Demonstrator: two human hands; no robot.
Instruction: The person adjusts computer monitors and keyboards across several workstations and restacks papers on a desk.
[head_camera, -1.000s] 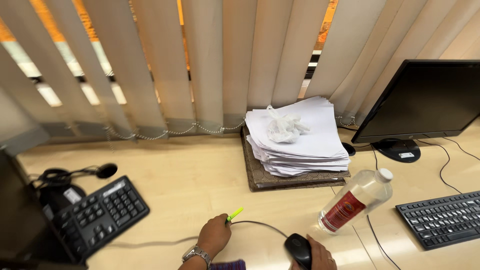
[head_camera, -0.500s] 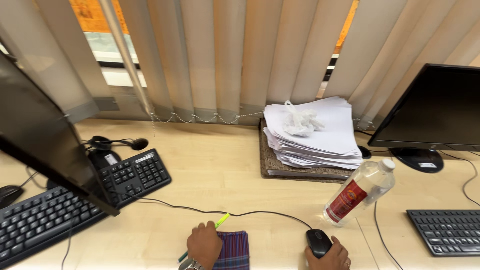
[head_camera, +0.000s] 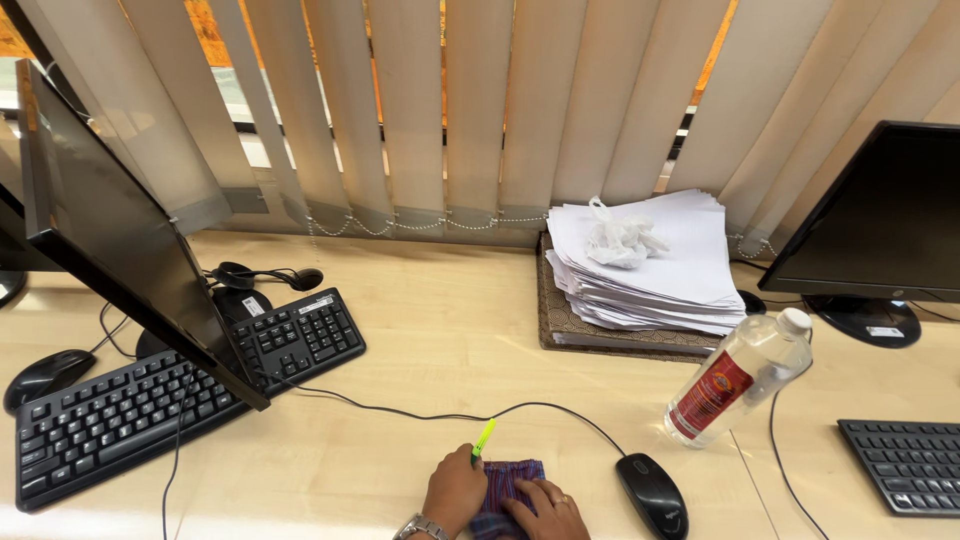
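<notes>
Both hands (head_camera: 500, 498) on folded purple striped cloth (head_camera: 507, 485) at near edge of pale wooden tabletop (head_camera: 440, 330); black computer mouse (head_camera: 652, 493) just right; clear plastic bottle (head_camera: 740, 375) farther right; white paper stack (head_camera: 650, 265) behind; black keyboard (head_camera: 180, 385) left.

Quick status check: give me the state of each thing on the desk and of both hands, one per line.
left hand: closed around the highlighter, resting on the cloth
right hand: flat on the cloth, off the mouse
highlighter: capped, tip pointing away
cloth: folded, under both hands
mouse: free, wired
bottle: capped, looks empty, leaning
left monitor: dark
right monitor: dark
paper stack: uneven, crumpled plastic on top
</notes>
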